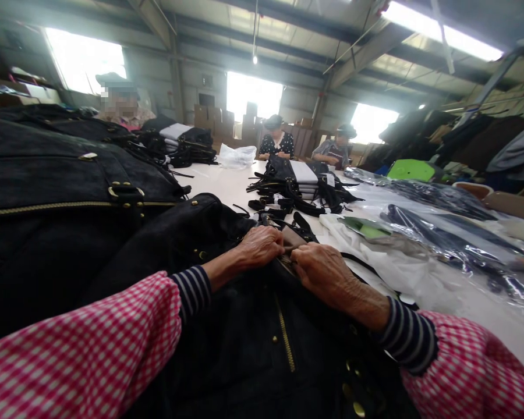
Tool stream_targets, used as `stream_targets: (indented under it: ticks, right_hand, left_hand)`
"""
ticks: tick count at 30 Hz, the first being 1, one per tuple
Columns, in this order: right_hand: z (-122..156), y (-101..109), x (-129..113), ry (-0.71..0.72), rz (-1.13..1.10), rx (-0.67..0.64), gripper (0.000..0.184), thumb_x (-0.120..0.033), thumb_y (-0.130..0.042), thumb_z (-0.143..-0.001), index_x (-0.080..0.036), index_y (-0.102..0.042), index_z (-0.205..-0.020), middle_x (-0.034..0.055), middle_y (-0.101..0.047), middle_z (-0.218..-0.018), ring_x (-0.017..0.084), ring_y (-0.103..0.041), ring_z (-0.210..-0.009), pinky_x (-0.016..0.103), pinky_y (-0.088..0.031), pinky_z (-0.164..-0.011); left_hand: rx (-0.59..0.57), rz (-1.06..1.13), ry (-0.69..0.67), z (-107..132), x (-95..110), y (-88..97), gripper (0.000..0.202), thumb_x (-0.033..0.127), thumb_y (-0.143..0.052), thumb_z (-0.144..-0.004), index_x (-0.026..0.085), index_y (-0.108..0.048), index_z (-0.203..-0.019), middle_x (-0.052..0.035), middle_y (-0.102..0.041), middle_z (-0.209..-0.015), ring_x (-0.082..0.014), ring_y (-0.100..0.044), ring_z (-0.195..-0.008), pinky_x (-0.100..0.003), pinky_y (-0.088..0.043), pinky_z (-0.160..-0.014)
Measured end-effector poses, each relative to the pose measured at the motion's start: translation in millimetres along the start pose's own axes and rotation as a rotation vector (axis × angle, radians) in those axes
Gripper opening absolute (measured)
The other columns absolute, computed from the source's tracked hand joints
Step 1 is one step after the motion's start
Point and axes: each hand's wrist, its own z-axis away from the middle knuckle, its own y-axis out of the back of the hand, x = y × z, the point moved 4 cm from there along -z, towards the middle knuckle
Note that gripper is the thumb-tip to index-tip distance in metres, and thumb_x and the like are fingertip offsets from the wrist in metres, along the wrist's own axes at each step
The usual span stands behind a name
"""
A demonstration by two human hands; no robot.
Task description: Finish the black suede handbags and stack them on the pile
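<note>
The left hand (262, 245) and right hand (325, 272) grip a black zippered item (236, 349); the white tabletop (218, 189) bears stacks (280, 169), bright windows (254, 96) behind.

Pink gingham is going up against a whole lot of black, lol
The sleeves (91, 346) are rocking pink-and-white checks, and the cuffs (194, 289) are showing navy and pale grey stripes. The garment (236, 343) is going black, its zip (286, 334) glinting gold. A co-worker's top (287, 144) is sporting white dots on black, and the table (212, 181) is looking white.
</note>
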Motion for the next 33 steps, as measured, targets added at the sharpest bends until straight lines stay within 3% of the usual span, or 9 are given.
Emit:
stream_targets:
  ticks: [9, 14, 21, 26, 33]
  right_hand:
    - [-16.5, 1.0, 7.6, -0.011, -0.076, 0.002, 0.022, -0.015, -0.055, -0.085, -0.018, -0.074, -0.096, 0.0110, -0.077, -0.093, 0.027, -0.071, -0.091, 0.031, -0.040, -0.070]
    - [-16.8, -2.2, 14.9, 0.001, -0.225, 0.067, 0.028, -0.014, -0.059, -0.082, -0.021, -0.068, -0.107, 0.0057, -0.075, -0.098, 0.023, -0.069, -0.095, 0.028, -0.038, -0.071]
    - [-9.0, -8.0, 15.4, -0.001, -0.363, 0.118, 0.028, -0.011, -0.059, -0.079, -0.019, -0.063, -0.105, 0.0030, -0.071, -0.087, 0.019, -0.065, -0.082, 0.026, -0.035, -0.069]
    - [-6.8, -12.0, 15.2, 0.045, -0.431, 0.167, 0.034, -0.008, -0.056, -0.077, -0.018, -0.058, -0.109, 0.0030, -0.069, -0.090, 0.018, -0.062, -0.080, 0.026, -0.033, -0.068]
    - [-7.7, -15.7, 12.7, -0.006, -0.384, 0.168, 0.038, -0.009, -0.055, -0.078, -0.019, -0.054, -0.115, 0.0041, -0.069, -0.095, 0.021, -0.064, -0.086, 0.028, -0.032, -0.069]
  left_hand:
    - [-0.062, 0.066, -0.032, -4.3, -5.7, -2.2, 0.019, 0.031, -0.057, -0.080, 0.017, -0.067, -0.073, 0.0002, -0.061, -0.074, -0.0162, -0.056, -0.075, -0.025, -0.039, -0.066]
    - [-0.116, 0.076, -0.064, -3.3, -5.0, -0.6, 0.015, 0.024, -0.056, -0.076, 0.018, -0.070, -0.078, 0.0009, -0.063, -0.075, -0.0159, -0.057, -0.075, -0.024, -0.040, -0.065]
    - [-0.044, 0.009, -0.033, -0.3, 1.3, 0.7, 0.018, 0.020, -0.053, -0.080, 0.017, -0.070, -0.077, -0.0016, -0.066, -0.079, -0.0178, -0.059, -0.079, -0.028, -0.038, -0.070]
    - [-0.045, 0.017, -0.006, -0.2, 0.4, 1.9, 0.017, 0.023, -0.055, -0.081, 0.017, -0.070, -0.076, -0.0021, -0.066, -0.078, -0.0180, -0.059, -0.078, -0.027, -0.038, -0.066]
    - [-0.026, 0.081, 0.027, 0.0, -2.6, 2.0, 0.015, 0.029, -0.058, -0.077, 0.017, -0.063, -0.070, -0.0017, -0.063, -0.073, -0.0172, -0.056, -0.073, -0.026, -0.037, -0.061]
